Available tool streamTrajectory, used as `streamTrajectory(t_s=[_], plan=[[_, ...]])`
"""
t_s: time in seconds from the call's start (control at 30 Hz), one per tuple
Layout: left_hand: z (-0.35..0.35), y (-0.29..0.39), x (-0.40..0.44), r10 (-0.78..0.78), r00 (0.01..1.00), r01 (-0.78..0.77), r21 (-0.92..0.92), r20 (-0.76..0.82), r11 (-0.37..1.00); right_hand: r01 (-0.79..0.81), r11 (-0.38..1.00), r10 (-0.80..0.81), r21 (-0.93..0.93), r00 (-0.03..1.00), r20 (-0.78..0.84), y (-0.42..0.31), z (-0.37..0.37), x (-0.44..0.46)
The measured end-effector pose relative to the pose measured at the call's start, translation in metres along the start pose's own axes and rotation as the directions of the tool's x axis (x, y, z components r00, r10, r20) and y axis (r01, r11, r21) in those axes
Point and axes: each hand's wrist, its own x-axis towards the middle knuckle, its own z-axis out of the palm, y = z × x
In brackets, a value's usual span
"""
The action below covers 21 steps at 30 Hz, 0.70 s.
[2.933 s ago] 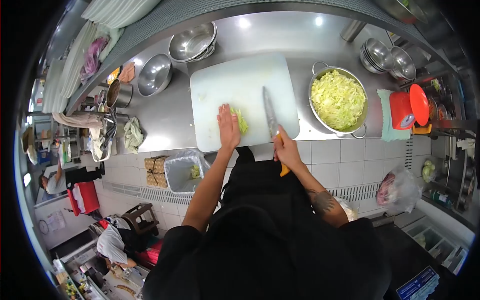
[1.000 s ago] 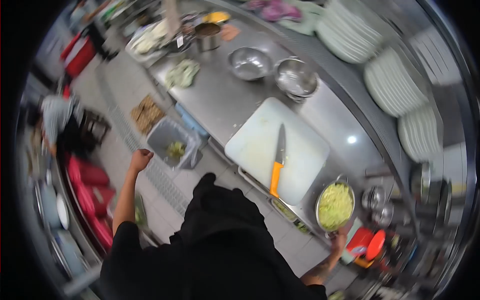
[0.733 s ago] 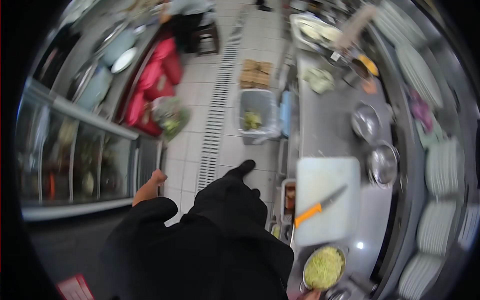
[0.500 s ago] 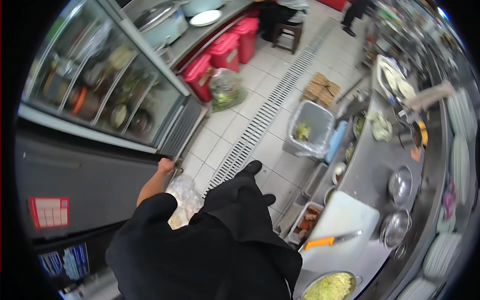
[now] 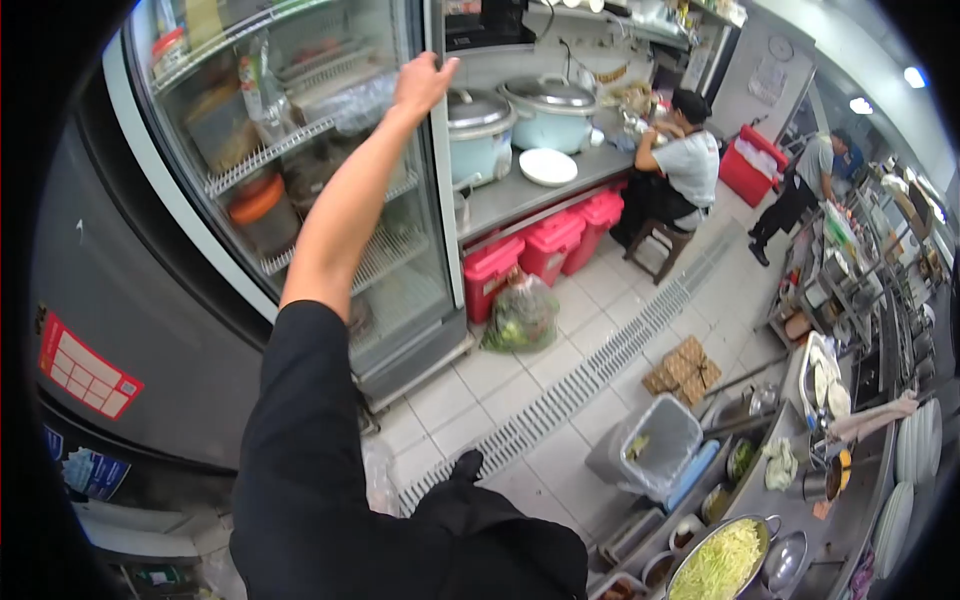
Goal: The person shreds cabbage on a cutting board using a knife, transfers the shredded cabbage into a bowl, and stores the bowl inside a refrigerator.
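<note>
My left hand (image 5: 424, 86) is raised at the end of an outstretched arm, its fingers curled on the upper edge of the glass fridge door (image 5: 441, 220). Behind the glass, wire shelves hold a jar with an orange lid (image 5: 258, 198), a tub (image 5: 222, 130) and plastic-wrapped items. The door's frame appears to sit against the cabinet, though I cannot tell whether it is fully closed. My right hand is out of view.
Red bins (image 5: 553, 243) and a bag of greens (image 5: 521, 316) stand under the left counter. A seated person (image 5: 686, 165) works there; another person (image 5: 806, 185) stands farther back. A lined grey bin (image 5: 655, 446) and a pan of shredded cabbage (image 5: 722, 562) are at right.
My left hand has gone from low beside the fridge's bottom corner up to the door's upper edge. The view has tilted up, bringing the two people more fully into sight.
</note>
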Motion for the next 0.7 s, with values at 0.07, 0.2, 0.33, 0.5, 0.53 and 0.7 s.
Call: streamTrajectory(t_s=[0.07, 0.2, 0.33, 0.5, 0.53, 0.7], plan=[[0.002, 0.028, 0.028, -0.146, 0.989, 0.139, 0.165, 0.027, 0.976, 0.012, 1.000, -0.013, 0.017, 0.999, 0.042, -0.012, 0.034, -0.004], [0.015, 0.023, 0.032, -0.183, 0.983, 0.182, 0.191, -0.017, 0.964, 0.038, 0.999, -0.043, 0.037, 0.987, 0.155, -0.030, 0.084, 0.006], [0.017, 0.023, 0.028, -0.177, 0.983, 0.183, 0.237, -0.047, 0.954, 0.024, 0.998, -0.041, 0.054, 0.944, 0.327, -0.055, 0.154, 0.004], [0.023, 0.035, 0.004, -0.083, 0.968, 0.134, 0.212, -0.235, 0.968, 0.128, 0.991, -0.118, 0.022, 0.817, 0.565, -0.050, 0.287, 0.058], [0.017, 0.042, -0.008, -0.102, 0.964, 0.161, 0.235, -0.245, 0.958, 0.362, 0.904, -0.133, -0.229, 0.746, 0.652, -0.081, 0.306, 0.052], [-0.033, 0.128, -0.088, -0.025, 0.959, 0.060, 0.115, -0.281, 0.992, 0.200, 0.978, -0.133, 0.055, 0.404, 0.905, -0.160, 0.442, 0.040]])
